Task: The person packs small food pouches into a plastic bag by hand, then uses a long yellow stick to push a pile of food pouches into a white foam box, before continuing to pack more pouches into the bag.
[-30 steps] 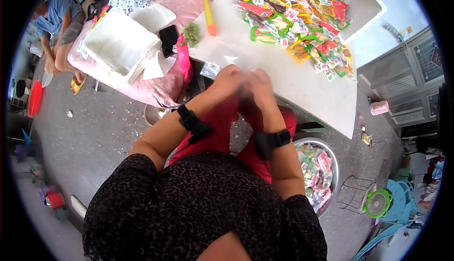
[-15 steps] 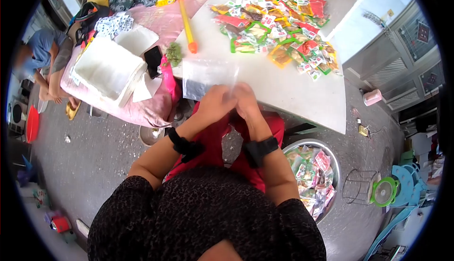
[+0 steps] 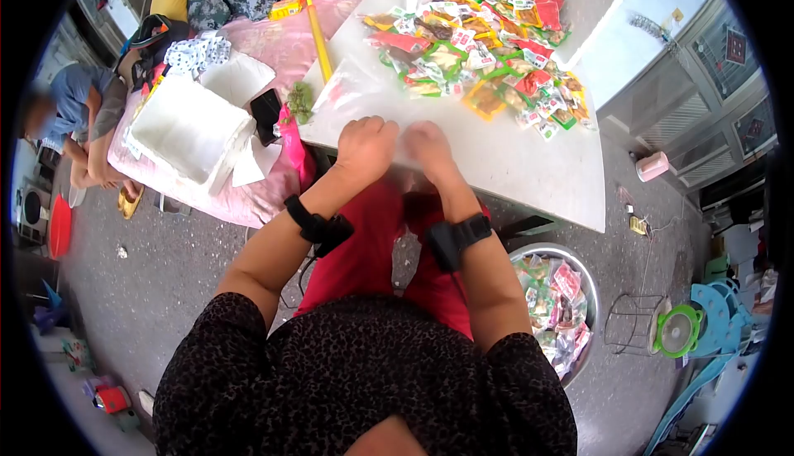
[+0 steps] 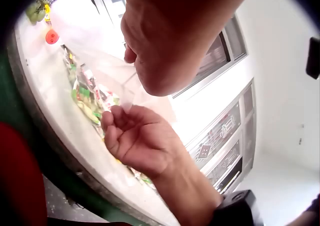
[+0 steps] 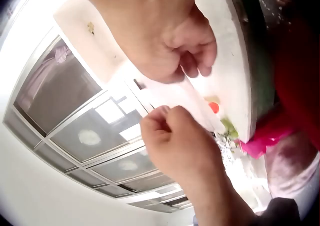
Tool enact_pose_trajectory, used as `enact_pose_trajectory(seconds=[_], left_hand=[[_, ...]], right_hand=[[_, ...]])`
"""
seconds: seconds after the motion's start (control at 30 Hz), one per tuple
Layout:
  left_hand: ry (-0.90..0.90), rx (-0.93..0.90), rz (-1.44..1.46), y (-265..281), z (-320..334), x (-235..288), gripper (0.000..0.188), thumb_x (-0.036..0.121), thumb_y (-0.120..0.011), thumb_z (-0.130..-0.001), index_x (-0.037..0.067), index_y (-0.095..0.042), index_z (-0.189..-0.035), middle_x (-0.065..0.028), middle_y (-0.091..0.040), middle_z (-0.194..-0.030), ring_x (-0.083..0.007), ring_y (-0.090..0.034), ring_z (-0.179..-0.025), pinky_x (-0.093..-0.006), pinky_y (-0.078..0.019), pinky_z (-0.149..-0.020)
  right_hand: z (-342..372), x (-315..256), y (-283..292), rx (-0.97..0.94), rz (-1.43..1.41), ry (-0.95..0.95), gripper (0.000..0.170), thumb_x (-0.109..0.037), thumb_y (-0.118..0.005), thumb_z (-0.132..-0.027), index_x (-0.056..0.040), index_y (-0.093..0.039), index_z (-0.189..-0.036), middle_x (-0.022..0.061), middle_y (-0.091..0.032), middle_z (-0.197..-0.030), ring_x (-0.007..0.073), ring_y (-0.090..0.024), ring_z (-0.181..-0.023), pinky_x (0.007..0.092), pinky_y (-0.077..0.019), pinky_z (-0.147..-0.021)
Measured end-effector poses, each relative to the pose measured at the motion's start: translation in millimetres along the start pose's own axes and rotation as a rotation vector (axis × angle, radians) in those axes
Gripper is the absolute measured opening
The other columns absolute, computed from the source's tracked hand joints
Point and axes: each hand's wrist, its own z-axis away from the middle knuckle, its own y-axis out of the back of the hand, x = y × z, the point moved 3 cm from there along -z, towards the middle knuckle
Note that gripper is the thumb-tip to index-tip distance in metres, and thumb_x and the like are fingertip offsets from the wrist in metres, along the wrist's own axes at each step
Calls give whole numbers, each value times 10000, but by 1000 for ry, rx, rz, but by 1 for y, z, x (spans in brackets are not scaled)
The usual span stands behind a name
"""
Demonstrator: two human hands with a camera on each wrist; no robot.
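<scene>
Both hands are raised side by side over the near edge of the white table, a small gap between them. A clear plastic bag [image 3: 347, 84] stretches out beyond them over the table top, blurred in the head view. My left hand [image 3: 368, 146] pinches the bag's edge between thumb and curled fingers, which show in the right wrist view. Fingertips of my right hand [image 3: 426, 146] pinch the film too; in the left wrist view, the bag's see-through edge [image 4: 129, 93] runs up from them toward the left hand.
A heap of colourful snack packets [image 3: 488, 51] spills from a white foam box [image 3: 600, 22] on the table [image 3: 538, 175]. A metal basin [image 3: 591, 315] of packets stands on the floor at right. Left lie an open foam box [image 3: 186, 129], a phone [image 3: 265, 115] and a yellow stick [image 3: 318, 42]. Another person sits far left.
The bag, lying flat to the left of the hands half a second ago, has swung up and away over the table. The hands have risen and moved slightly apart.
</scene>
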Motion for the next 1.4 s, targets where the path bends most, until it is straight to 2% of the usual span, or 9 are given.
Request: enact_pose_trajectory(seconds=[0.13, 0.27, 0.4, 0.7, 1.0, 1.17, 1.23, 1.3, 1.4], left_hand=[[68, -147, 15, -46, 14, -11, 63, 93, -512, -632, 73, -477, -680, -97, -486, -635, -278, -512, -618, -388, -411, -535], [245, -245, 84, -82, 28, -13, 56, 128, -485, -666, 78, -494, -691, -103, -523, -665, -281, -542, -646, -397, -434, -581], [269, -226, 170, -91, 30, -12, 49, 101, -477, -662, 58, -481, -687, -126, -506, -651, -312, -522, -655, -419, -422, -598], [259, -231, 205, -83, 29, -10, 54, 105, -484, -651, 52, -479, -658, -129, -499, -642, -326, -508, -646, -428, -414, -594], [270, -235, 208, -92, 30, -7, 81, 127, -486, -649, 50, -483, -673, -130, -506, -655, -322, -513, -656, -425, -416, -596], [275, -325, 254, -100, 27, 5, 96, 133, -477, -657, 50, -482, -705, -136, -516, -681, -318, -520, -681, -424, -417, -604], [262, -315, 259, -102, 26, 10, 102, 134, -469, -665, 49, -481, -721, -140, -521, -699, -318, -522, -695, -425, -416, -606], [328, -304, 333, -103, 22, 11, 111, 140, -462, -681, 52, -483, -745, -147, -524, -720, -325, -519, -717, -425, -413, -622], [431, -336, 423, -107, 15, 11, 123, 148, -447, -706, 58, -487, -779, -156, -529, -753, -336, -514, -753, -423, -406, -650]], right_hand=[[-29, 11, 40, -137, 0, 20, 267, -105, -530, -744, -12, -450, -981, 64, -529, -725, 152, -540, -613, 264, -436, -486], [-107, 65, 116, 211, 26, 191, 264, -79, -535, -731, -9, -451, -971, 67, -518, -698, 164, -541, -561, 266, -443, -454], [-111, 25, 120, 374, -403, -38, 236, -62, -525, -725, -9, -450, -943, 68, -511, -697, 171, -534, -541, 273, -448, -457], [-115, 17, 101, 238, -504, -68, 211, -37, -459, -728, -21, -445, -938, 84, -524, -776, 197, -538, -615, 302, -455, -526], [-57, 34, 117, 92, -84, -8, 209, -11, -392, -730, -32, -441, -933, 100, -538, -856, 223, -542, -688, 331, -462, -595], [-37, 34, 126, 157, -522, -196, 196, -14, -448, -741, -12, -437, -936, 121, -519, -948, 248, -539, -811, 373, -471, -637], [-23, 21, 133, 199, 171, 118, 200, -14, -465, -737, -15, -437, -935, 122, -523, -939, 252, -542, -806, 373, -473, -636], [-8, 15, 138, 228, 263, 253, 201, -11, -471, -735, -17, -441, -934, 119, -530, -925, 251, -547, -796, 372, -479, -634], [10, 17, 147, 276, -263, 199, 198, -6, -465, -736, -20, -459, -934, 107, -540, -902, 239, -554, -784, 371, -493, -636]])
